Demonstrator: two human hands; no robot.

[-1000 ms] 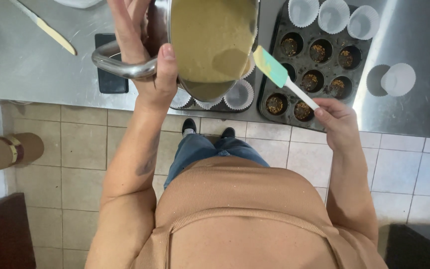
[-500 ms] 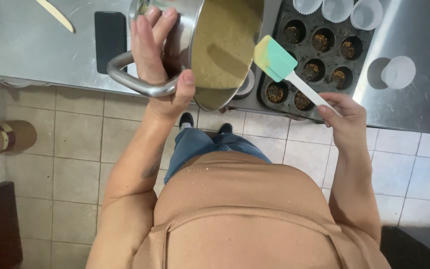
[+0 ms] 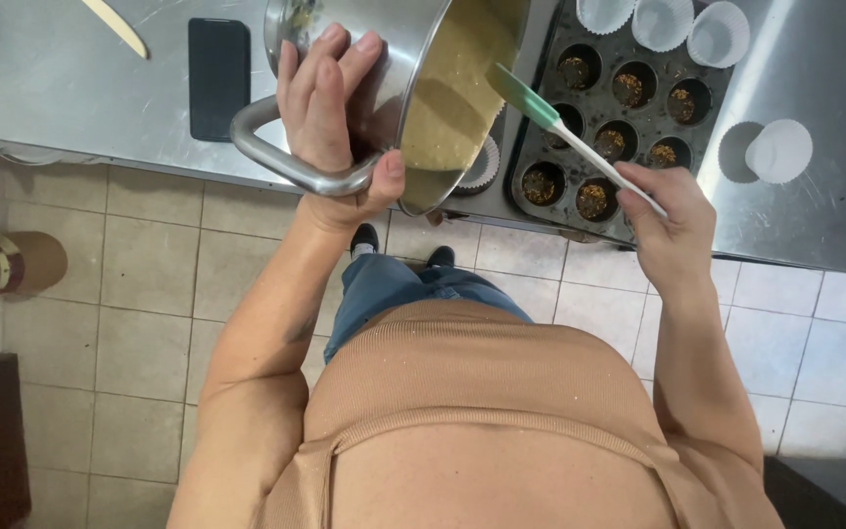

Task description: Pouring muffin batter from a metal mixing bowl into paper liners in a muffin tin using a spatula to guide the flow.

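**Pot tilted over the muffin tray, spatula at its mouth**

Nearest the camera, the left hand (image 3: 330, 118) wraps its fingers around the loop handle of a steel pot (image 3: 384, 59), thumb hooked under the handle, holding the pot tipped on its side above the edge of the steel surface (image 3: 70, 98). Tan batter (image 3: 447, 98) coats the pot's inside, pooling toward the lower rim. The right hand (image 3: 673, 230) has its fingers closed on the white handle of a green-bladed spatula (image 3: 560, 127), whose blade sits at the pot's open mouth. Beyond, a dark muffin tray (image 3: 619, 127) lies on the surface, its cups holding dark filling. White paper liners (image 3: 663, 22) stand at its far side, one more (image 3: 780, 149) to its right. A dark phone (image 3: 218, 76) lies left of the pot.
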